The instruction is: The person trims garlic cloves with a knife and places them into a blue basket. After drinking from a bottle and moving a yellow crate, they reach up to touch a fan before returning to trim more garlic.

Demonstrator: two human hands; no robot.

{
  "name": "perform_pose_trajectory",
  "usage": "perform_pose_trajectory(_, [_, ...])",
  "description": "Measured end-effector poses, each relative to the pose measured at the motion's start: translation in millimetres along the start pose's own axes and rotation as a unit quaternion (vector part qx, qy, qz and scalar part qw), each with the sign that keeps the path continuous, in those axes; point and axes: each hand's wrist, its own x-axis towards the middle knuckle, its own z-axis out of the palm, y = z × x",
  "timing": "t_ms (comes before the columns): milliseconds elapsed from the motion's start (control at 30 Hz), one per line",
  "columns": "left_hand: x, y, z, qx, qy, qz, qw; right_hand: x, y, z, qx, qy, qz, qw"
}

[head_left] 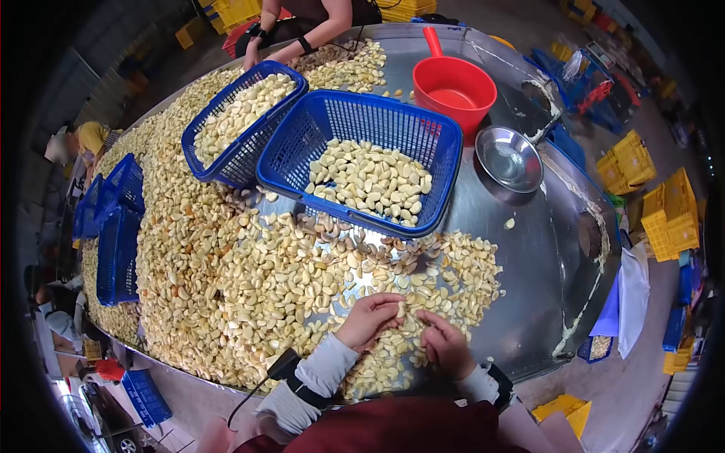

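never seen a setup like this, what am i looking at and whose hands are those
There is no machine here: a person works bare-handed, and one camera worn on their head looks forward and down. The left hand pinches a small pale piece at its fingertips. The right hand is beside it, fingers curled; whether it holds anything is unclear. On the metal table lie many loose, bean-like pieces, blue baskets, a red pan and a shiny bowl. The arms at the far edge belong to another person.
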Motion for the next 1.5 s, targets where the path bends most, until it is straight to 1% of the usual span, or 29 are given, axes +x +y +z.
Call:
perform_pose_trajectory(67, [-3.4, -1.6, 2.6, -0.077, 0.001, -0.018, 0.997, -8.6, 5.2, 6.9, -0.06, -0.023, 0.007, 0.998])
perform_pose_trajectory(100, [-9.3, -0.3, 3.7, -0.145, 0.002, -0.028, 0.989, -11.3, 0.1, 14.6, -0.145, -0.021, -0.044, 0.988])
perform_pose_trajectory(167, [-5.4, -10.7, -10.3, -0.157, -0.022, -0.035, 0.987, -1.8, -15.3, 22.9, -0.312, -0.007, -0.168, 0.935])
perform_pose_trajectory(200, [-5.9, -12.5, -11.6, -0.164, -0.043, -0.044, 0.985, 0.5, -16.7, 23.8, -0.32, -0.007, -0.197, 0.927])
perform_pose_trajectory(267, [-7.5, -16.2, -14.4, -0.174, -0.073, -0.055, 0.98, 1.7, -25.6, 23.5, -0.355, -0.021, -0.173, 0.918])
perform_pose_trajectory(433, [-23.6, -5.8, -7.5, -0.176, -0.042, -0.08, 0.98, 1.4, -34.3, 25.7, -0.39, -0.052, -0.117, 0.912])
perform_pose_trajectory(500, [-27.6, -13.1, -18.3, -0.185, -0.062, -0.079, 0.978, 6.4, -26.5, 23.1, -0.36, -0.042, -0.238, 0.901])
perform_pose_trajectory(533, [-27.2, -20.8, -24.7, -0.186, -0.062, -0.08, 0.977, 6.8, -20.8, 19.7, -0.361, -0.042, -0.236, 0.901])
perform_pose_trajectory(600, [-28.0, -30.4, -31.6, -0.222, -0.114, -0.081, 0.965, 6.9, -7.4, 13.1, -0.136, -0.088, -0.019, 0.987])
perform_pose_trajectory(633, [-30.7, -30.7, -29.0, -0.222, -0.114, -0.08, 0.965, 8.5, -1.6, 12.3, -0.136, -0.089, -0.019, 0.987])
perform_pose_trajectory(700, [-36.3, -32.7, -20.8, -0.197, -0.079, -0.093, 0.973, 9.6, 6.8, 10.9, -0.301, -0.084, -0.211, 0.926])
perform_pose_trajectory(733, [-35.3, -35.6, -22.5, -0.167, -0.104, -0.068, 0.978, 6.7, 4.8, 10.7, -0.301, -0.085, -0.21, 0.926])
perform_pose_trajectory(767, [-36.4, -35.9, -24.4, -0.168, -0.104, -0.068, 0.978, 2.5, -0.8, 10.0, -0.169, -0.116, -0.051, 0.977])
perform_pose_trajectory(800, [-37.1, -34.4, -27.5, -0.147, -0.126, -0.059, 0.979, -0.9, -6.8, 8.3, -0.03, -0.14, 0.11, 0.984])
perform_pose_trajectory(833, [-37.2, -31.5, -29.8, -0.125, -0.149, -0.051, 0.98, -3.5, -12.8, 5.4, -0.031, -0.139, 0.109, 0.984])
perform_pose_trajectory(900, [-37.0, -9.1, -23.4, -0.141, -0.117, -0.021, 0.983, -8.1, -22.1, -3.3, 0.185, -0.035, 0.112, 0.976])
perform_pose_trajectory(933, [-35.3, 1.4, -21.7, -0.158, -0.082, 0.011, 0.984, -6.4, -18.8, -8.3, 0.094, 0.004, 0.069, 0.993])
perform_pose_trajectory(967, [-30.2, 4.9, -26.7, -0.156, -0.083, 0.011, 0.984, -6.1, -17.4, -10.7, 0.094, 0.004, 0.067, 0.993])
perform_pose_trajectory(1000, [-24.5, 10.7, -28.8, 0.138, -0.014, 0.118, 0.983, -6.1, -16.5, -12.5, 0.049, 0.016, 0.042, 0.998])
perform_pose_trajectory(1033, [-19.6, 16.1, -28.6, 0.418, 0.057, 0.213, 0.881, -6.2, -16.3, -13.4, 0.003, 0.028, 0.016, 0.999])
perform_pose_trajectory(1067, [-17.3, 15.4, -21.5, 0.571, 0.063, 0.252, 0.779, -6.2, -17.9, -12.1, 0.003, 0.029, 0.016, 0.999])
perform_pose_trajectory(1100, [-13.3, 10.0, -19.7, 0.571, 0.062, 0.252, 0.779, -4.6, -21.0, -9.1, -0.013, 0.007, 0.03, 0.999])
perform_pose_trajectory(1167, [-4.5, 0.8, -21.0, 0.72, 0.026, 0.28, 0.634, -1.4, -21.4, -3.1, -0.029, -0.016, 0.042, 0.999])
perform_pose_trajectory(1233, [-4.3, 8.9, -14.4, 0.741, 0.019, 0.253, 0.622, 2.3, -15.1, 0.5, -0.047, -0.023, 0.035, 0.998])
perform_pose_trajectory(1333, [-3.4, 15.3, -25.3, 0.701, 0.012, 0.26, 0.664, 0.8, -17.1, 2.5, -0.024, -0.004, 0.056, 0.998])
perform_pose_trajectory(1367, [-5.4, 21.1, -36.5, 0.477, 0.013, 0.175, 0.861, 1.8, -13.8, -0.2, -0.023, -0.004, 0.054, 0.998])
perform_pose_trajectory(1400, [-8.9, 26.1, -45.7, 0.207, 0.012, 0.07, 0.976, 2.2, -9.1, -3.8, -0.012, 0.009, 0.057, 0.998])
perform_pose_trajectory(1433, [-16.4, 29.9, -49.5, 0.087, 0.016, 0.062, 0.994, 0.9, -4.8, -5.3, 0.0, 0.021, 0.061, 0.998])
perform_pose_trajectory(1500, [-12.5, 15.5, -56.0, 0.166, 0.021, 0.062, 0.984, 1.2, -5.8, -1.8, -0.003, 0.024, 0.039, 0.999])
